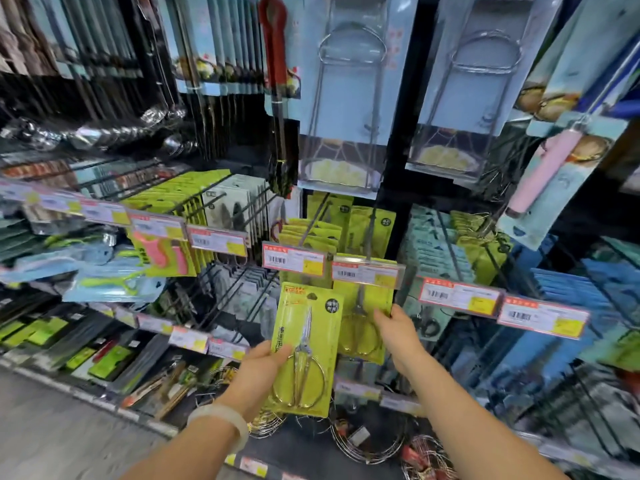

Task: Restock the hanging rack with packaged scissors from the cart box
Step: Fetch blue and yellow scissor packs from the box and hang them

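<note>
My left hand (265, 365) grips the left edge of a lime-green card pack of silver scissors (306, 348), held upright in front of the rack. My right hand (398, 332) holds the lower right edge of another green scissors pack (363, 327) that hangs on a hook (369, 233) under a price tag (367, 273). More green packs (349, 220) hang behind on the same hooks. The cart box is out of view.
Price tag strips (294, 259) run across the hook fronts. Teal packs (436, 251) hang to the right, green and grey packs (207, 206) to the left, metal racks in blue cards (349, 91) above. Wire items (367, 441) lie on the bottom shelf. Floor (52, 427) is lower left.
</note>
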A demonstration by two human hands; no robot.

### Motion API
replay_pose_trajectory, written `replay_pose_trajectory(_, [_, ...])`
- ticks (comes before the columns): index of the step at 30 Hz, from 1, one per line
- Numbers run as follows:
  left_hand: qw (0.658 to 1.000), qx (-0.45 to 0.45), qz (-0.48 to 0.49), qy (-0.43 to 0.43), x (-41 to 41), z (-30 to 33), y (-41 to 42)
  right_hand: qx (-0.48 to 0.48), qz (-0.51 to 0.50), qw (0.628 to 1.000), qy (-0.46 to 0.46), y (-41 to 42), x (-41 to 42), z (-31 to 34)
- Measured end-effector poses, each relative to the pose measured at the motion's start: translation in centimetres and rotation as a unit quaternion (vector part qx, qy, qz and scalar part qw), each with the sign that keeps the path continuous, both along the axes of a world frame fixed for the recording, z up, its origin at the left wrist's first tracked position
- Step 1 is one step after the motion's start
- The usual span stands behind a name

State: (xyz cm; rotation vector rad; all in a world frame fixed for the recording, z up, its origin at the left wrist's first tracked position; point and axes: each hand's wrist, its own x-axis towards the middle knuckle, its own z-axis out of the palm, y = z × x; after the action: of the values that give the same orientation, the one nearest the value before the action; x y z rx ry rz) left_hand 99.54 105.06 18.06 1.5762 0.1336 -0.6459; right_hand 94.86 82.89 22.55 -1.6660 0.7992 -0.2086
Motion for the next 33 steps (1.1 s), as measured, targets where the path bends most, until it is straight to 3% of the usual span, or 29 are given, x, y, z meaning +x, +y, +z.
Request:
replay_pose_trajectory(6, [0.999,0.009,-0.033,0.005,-0.7,1.2,-1.6,-0.061,0.027,0.997,0.024,0.4,-1.7,0.0])
replay_pose_trajectory(11, [0.997,0.029,-0.072,-0.03,-1.6,1.3,-3.4,0.029,0.16,0.987,-0.006,3.1,-4.8,-0.2])
replay_pose_trajectory(15, [0.995,0.034,-0.06,-0.066,-2.2,2.2,-4.9,-0.016,0.072,0.997,-0.034,2.9,-4.7,-0.9])
replay_pose_trajectory(22, [0.991,0.031,-0.038,-0.128,-0.1,5.5,-8.3,-0.079,0.032,0.991,-0.099,0.9,-2.6,2.4])
replay_pose_trajectory(33, [0.991,0.071,-0.047,-0.107,0.8,4.6,-8.9,-0.082,0.021,0.992,-0.093,0.7,-1.8,1.7])
